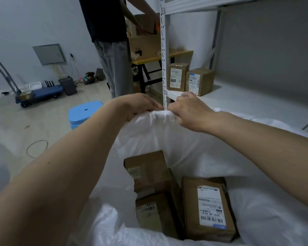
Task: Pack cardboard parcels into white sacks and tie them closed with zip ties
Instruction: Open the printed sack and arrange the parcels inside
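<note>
A white sack stands open below me, its far rim bunched up. My left hand and my right hand both grip that gathered rim, side by side and nearly touching. Inside the sack lie three cardboard parcels: one with a large white shipping label at the right, one at the lower middle, and one above it. Two more labelled parcels stand on the white shelf just beyond my hands. No zip tie is visible.
A white metal shelf post rises right behind my hands. A blue plastic stool stands at the left. Another person handles boxes at a wooden table. A blue hand trolley is parked by the far wall.
</note>
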Motion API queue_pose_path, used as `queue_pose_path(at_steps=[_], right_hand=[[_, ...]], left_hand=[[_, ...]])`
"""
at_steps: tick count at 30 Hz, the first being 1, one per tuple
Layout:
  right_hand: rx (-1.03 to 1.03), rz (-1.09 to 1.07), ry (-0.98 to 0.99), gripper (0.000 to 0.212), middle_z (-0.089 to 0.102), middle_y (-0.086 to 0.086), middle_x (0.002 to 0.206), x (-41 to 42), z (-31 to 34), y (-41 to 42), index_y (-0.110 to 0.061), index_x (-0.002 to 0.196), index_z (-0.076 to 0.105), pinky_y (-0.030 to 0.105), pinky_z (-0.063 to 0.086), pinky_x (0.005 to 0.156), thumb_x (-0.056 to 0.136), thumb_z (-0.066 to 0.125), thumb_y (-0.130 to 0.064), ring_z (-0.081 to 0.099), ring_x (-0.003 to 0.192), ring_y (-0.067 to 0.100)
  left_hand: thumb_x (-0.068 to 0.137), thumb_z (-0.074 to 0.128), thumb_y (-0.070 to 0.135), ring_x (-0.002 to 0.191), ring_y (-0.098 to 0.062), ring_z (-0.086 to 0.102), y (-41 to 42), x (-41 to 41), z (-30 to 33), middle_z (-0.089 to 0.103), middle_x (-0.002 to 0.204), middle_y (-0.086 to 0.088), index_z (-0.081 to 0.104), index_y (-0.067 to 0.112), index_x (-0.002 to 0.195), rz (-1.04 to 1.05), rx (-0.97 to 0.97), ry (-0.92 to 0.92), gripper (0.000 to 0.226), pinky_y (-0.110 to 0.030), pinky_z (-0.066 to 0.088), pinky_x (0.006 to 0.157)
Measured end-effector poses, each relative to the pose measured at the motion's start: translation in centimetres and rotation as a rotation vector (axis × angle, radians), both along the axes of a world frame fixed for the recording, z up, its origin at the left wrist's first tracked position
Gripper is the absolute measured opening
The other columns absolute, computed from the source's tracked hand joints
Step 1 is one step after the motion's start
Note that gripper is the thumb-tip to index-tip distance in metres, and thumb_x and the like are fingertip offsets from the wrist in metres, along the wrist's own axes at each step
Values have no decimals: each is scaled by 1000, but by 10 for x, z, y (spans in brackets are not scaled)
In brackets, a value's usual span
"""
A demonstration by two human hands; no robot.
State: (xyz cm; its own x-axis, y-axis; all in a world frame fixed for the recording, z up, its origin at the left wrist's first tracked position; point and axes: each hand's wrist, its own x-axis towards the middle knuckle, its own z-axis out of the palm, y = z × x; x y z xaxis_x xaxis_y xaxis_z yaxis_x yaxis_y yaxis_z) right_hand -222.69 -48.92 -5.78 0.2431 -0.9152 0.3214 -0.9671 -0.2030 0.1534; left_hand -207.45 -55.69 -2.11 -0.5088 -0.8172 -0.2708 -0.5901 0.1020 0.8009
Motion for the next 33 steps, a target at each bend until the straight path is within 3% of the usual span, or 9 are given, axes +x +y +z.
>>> queue_pose_path(at_steps=[5, 11, 14, 18, 22, 25, 27, 31, 33], right_hand=[[286, -259, -216, 27, 49, 1, 69, -14, 1, -28, -13, 68, 55, 32, 31, 71, 80, 40, 6, 48, 73, 23], [459, -312, -341, 24, 45, 5, 69, -14, 4, -40, -2, 79, 56, 22, 29, 49, 85, 36, 10, 38, 59, 15], [200, -330, -257, 22, 55, 10, 92, -8, 4, -38, -9, 83, 60, 32, 41, 69, 82, 43, 5, 50, 81, 23], [10, 33, -82, 52, 54, 4, 122, 16, -9, -26, -15, 131, 48, 40, 31, 105, 82, 49, 0, 46, 117, 25], [67, 9, -131, 20, 54, 3, 77, 30, -12, -34, -14, 75, 57, 36, 36, 85, 84, 44, -3, 49, 79, 25], [381, -141, -255, 26, 53, 4, 72, 30, -8, -50, -12, 64, 54, 30, 32, 63, 87, 45, -3, 50, 73, 24], [531, -188, -296, 31, 48, 4, 68, 29, -7, -61, -11, 61, 48, 27, 30, 52, 91, 45, -2, 44, 63, 19], [635, -197, -291, 33, 43, 4, 65, 33, -4, -73, -10, 59, 45, 26, 28, 50, 89, 42, 2, 36, 57, 17], [604, -196, -285, 32, 47, 6, 68, 30, -5, -75, -10, 61, 48, 27, 30, 52, 91, 45, -1, 40, 61, 18]], left_hand=[[93, 46, 50, 73, -21, 57, 7, 3, 7, 60, 76, -6, 64, 8, 83, -46, -672, -458, 47, -28, 39, 61], [95, 51, 26, 79, -17, 53, 3, 25, -2, 63, 95, -5, 69, 7, 106, -35, -583, -447, 28, -25, 37, 64], [93, 55, 20, 83, -21, 59, -6, 28, -9, 64, 94, -9, 66, 4, 110, 98, -239, -220, 26, -26, 50, 66], [87, 62, 7, 83, -31, 67, -11, 35, -18, 68, 95, -22, 67, -2, 105, 248, 122, 38, 21, -44, 57, 77], [88, 63, 18, 72, -21, 64, -9, 31, -20, 67, 87, -14, 65, 9, 80, 191, 32, -9, 12, -31, 55, 67], [92, 49, 49, 61, -16, 50, -1, 31, -14, 56, 72, -5, 50, 16, 65, 105, -601, -499, 43, -28, 39, 56], [92, 38, 59, 58, -17, 45, 5, 41, -12, 48, 65, -4, 47, 13, 62, 117, -798, -621, 56, -29, 33, 54], [94, 50, 40, 69, -19, 52, 7, 60, -23, 56, 78, -4, 65, 9, 94, 29, -757, -711, 35, -30, 41, 63], [96, 49, 29, 78, -19, 53, 4, 62, -26, 59, 89, -5, 66, 9, 104, 49, -651, -583, 28, -30, 41, 69]])
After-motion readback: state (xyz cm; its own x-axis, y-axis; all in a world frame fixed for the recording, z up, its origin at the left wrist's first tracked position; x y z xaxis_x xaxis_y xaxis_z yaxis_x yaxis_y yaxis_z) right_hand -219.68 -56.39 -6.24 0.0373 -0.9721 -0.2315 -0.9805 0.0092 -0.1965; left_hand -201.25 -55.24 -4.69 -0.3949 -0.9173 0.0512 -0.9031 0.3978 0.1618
